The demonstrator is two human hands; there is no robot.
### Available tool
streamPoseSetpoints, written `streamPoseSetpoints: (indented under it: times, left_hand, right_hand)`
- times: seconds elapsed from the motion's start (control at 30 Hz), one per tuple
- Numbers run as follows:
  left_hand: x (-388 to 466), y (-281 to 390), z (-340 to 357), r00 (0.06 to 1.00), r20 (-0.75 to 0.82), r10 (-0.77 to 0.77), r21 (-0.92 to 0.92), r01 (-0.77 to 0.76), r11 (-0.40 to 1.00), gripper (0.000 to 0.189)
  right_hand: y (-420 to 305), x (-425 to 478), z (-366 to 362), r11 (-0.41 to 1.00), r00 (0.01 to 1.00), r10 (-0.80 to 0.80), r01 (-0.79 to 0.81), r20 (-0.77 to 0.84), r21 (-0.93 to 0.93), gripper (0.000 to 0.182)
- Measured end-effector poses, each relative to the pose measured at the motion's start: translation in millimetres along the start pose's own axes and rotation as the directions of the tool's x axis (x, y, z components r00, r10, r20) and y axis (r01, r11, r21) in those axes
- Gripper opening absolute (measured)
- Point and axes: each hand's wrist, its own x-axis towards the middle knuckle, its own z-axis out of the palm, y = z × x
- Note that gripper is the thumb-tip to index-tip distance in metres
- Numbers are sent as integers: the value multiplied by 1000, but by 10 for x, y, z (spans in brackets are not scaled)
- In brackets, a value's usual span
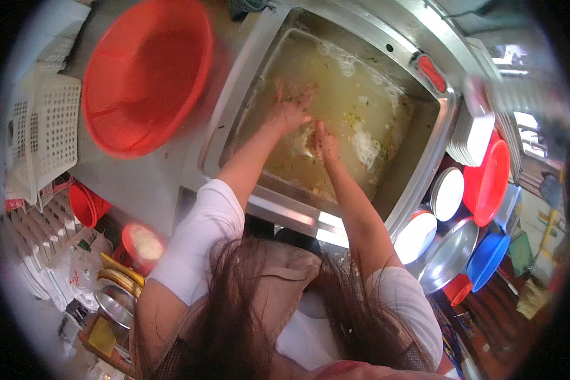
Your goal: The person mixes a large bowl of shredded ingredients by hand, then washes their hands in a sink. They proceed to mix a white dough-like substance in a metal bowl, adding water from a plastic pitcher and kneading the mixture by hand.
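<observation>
Both hands are in the cloudy water of a stainless steel sink. My left hand lies palm down with its fingers spread and partly under the murky surface; nothing shows in it. Just to its right and a little nearer to me is my right hand, its fingers bent beside a pale, soft-looking clump. Whether the fingers grip that clump is hidden by the water. Another whitish clump floats further right, among green bits and foam.
A large red plastic basket stands on the steel counter left of the sink, with a white perforated basket beyond it. A red scrubbing sponge rests on the sink's far right rim. Stacked plates and basins crowd the right side.
</observation>
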Motion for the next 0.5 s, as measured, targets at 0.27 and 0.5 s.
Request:
streamPoseSetpoints:
  times: [0.27, 0.5]
  left_hand:
    - [119, -236, 232, 932, 323, -164, -405, 293, 866, 67]
    - [271, -225, 244, 995, -69, -70, -48, 67, 997, 66]
  right_hand:
    - [148, 392, 141, 862, 888, 454, -459, 75, 217, 29]
    - [217, 565, 273, 318, 858, 473, -376, 198, 870, 29]
